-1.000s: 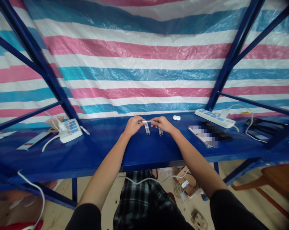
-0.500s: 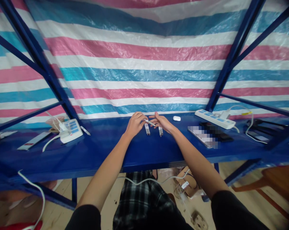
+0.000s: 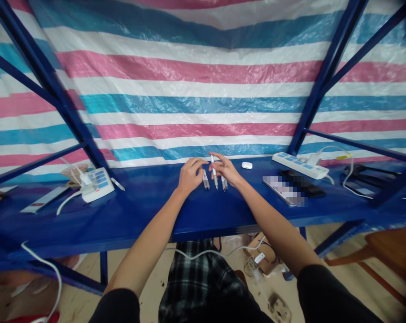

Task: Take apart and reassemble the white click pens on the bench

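My right hand (image 3: 224, 169) pinches a white pen (image 3: 214, 172), held nearly upright with its tip pointing down toward the table. Just left of it, my left hand (image 3: 191, 174) hovers with bent fingers and the thumb apart, and I see nothing in its grasp. A pair of pens (image 3: 206, 180) lies beside the left fingertips. More pens (image 3: 224, 183) lie side by side beneath the right hand, their upper ends hidden by it. All rest on the blue table (image 3: 203, 211).
A white earbud case (image 3: 246, 165) lies to the right, with a light phone (image 3: 280, 190) and a dark phone (image 3: 305, 185) beyond. Power strips stand at the left (image 3: 98, 185) and right (image 3: 300, 166). A single pen (image 3: 118, 184) lies by the left strip. Striped sheeting (image 3: 196, 103) hangs behind.
The pen, earlier slanted between both hands, has swung upright in my right hand. My left fingers have come away from its end. The view has shifted slightly.
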